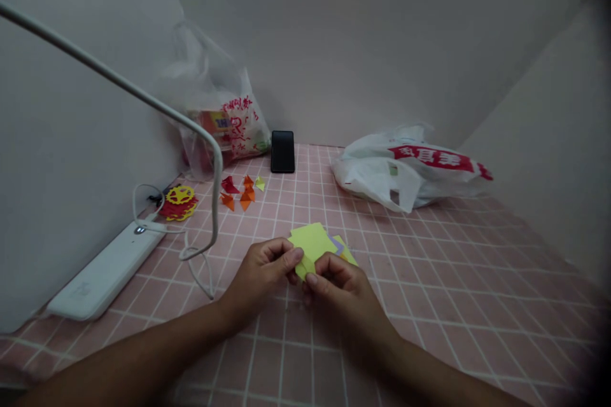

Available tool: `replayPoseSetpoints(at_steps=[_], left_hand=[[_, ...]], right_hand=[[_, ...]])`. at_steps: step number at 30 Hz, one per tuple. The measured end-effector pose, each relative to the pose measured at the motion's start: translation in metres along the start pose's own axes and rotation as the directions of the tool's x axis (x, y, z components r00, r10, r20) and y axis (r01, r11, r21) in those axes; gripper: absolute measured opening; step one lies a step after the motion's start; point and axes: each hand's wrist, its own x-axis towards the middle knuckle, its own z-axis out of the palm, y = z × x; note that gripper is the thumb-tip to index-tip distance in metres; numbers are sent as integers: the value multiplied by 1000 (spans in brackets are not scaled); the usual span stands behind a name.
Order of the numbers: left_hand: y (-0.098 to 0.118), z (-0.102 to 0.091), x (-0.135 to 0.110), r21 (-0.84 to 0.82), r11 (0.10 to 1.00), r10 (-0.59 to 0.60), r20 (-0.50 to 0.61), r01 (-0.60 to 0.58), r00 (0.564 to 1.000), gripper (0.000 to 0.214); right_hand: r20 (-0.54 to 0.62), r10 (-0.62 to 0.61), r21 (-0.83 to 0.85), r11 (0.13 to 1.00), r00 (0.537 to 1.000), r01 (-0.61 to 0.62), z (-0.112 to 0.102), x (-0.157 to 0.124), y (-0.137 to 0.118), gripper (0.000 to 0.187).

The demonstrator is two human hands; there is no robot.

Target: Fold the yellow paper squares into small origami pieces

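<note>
We grasp a small yellow paper sheet (312, 240) with our left hand (267, 267) and right hand (344, 283), pinching its near end, above the desk (429, 318), between its side edges; a white power bank (107, 273) lies along the left edge

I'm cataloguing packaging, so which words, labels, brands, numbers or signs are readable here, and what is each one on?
No text reads with certainty.
Left plastic bag: red characters, creased and blurred; one mark resembles "R".
Package inside it: yellow letters, too blurred to read.
Right plastic bag: pale characters on red, too distorted to read.
White device: faint mark, illegible.
Yellow paper: no writing visible.
</note>
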Motion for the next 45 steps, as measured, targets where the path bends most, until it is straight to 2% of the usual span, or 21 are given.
replayPoseSetpoints(at_steps=[5, 9, 16, 21, 26, 32, 39, 45], left_hand=[[-1, 4, 1, -45, 997, -55, 82, 59, 995, 22], [-4, 5, 0, -71, 996, -44, 80, 50, 996, 24], [-2, 2, 1, -70, 994, -70, 119, 79, 990, 26], [-3, 3, 1, -74, 990, -112, 129, 122, 985, 25], [-3, 2, 3, -22, 996, -88, 105, 91, 991, 22], [-1, 0, 4, 75, 997, -32, 20, 31, 999, 21], [1, 2, 3, 103, 995, -4, 38, 0, 999, 20], [-1, 3, 3, 127, 992, 1, -1, -1, 1000, 18]], right_hand=[[-35, -10, 62, 998, 999, 12, -1, 1, -1, 27], [-2, -6, 93, 996, 1000, 7, 0, 1, 0, 28], [20, -39, 23, 999, 999, 38, -8, 5, 8, 25], [-36, -52, -32, 998, 998, 51, -8, 4, 3, 24], [-52, -72, -113, 991, 996, 66, -7, 3, -2, 22], [-94, -92, -89, 993, 991, 84, -7, 6, -1, 15], [-102, -107, -129, 987, 989, 94, -6, 6, -3, 14], [-104, -110, -144, 985, 988, 94, -6, 6, -6, 13]])
